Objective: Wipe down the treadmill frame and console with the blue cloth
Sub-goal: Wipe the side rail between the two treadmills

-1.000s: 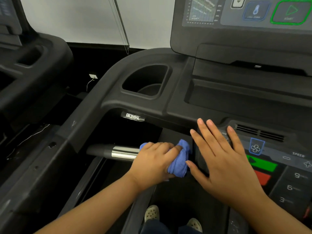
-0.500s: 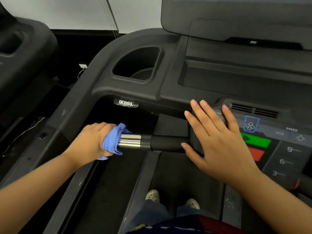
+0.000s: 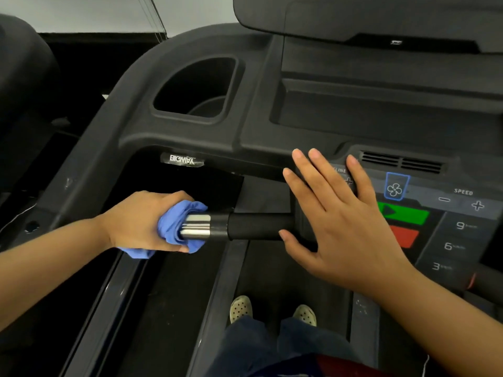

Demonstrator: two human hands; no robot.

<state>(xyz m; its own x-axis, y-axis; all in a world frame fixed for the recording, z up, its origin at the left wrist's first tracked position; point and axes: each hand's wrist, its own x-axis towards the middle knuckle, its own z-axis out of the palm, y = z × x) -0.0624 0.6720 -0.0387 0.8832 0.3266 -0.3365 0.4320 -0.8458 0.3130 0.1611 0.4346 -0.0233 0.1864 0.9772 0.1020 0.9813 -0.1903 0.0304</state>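
Console (image 3: 272,126) fills the upper view, dark plastic, its front edge curving down on my left into the frame rail (image 3: 89,164). I see a cup holder (image 3: 196,88) sunk into it, left of centre. Lower right lies the control panel (image 3: 446,229). My right hand (image 3: 340,224) rests flat on its left edge, fingers straight and spread. The handlebar (image 3: 255,227) juts leftward from under that palm, with dark open space above and below it. My left hand (image 3: 141,221) grips the blue cloth (image 3: 174,221), wrapped round the bar's chrome end (image 3: 195,227). Two shoes (image 3: 241,308) stand on the belt (image 3: 272,273) below.
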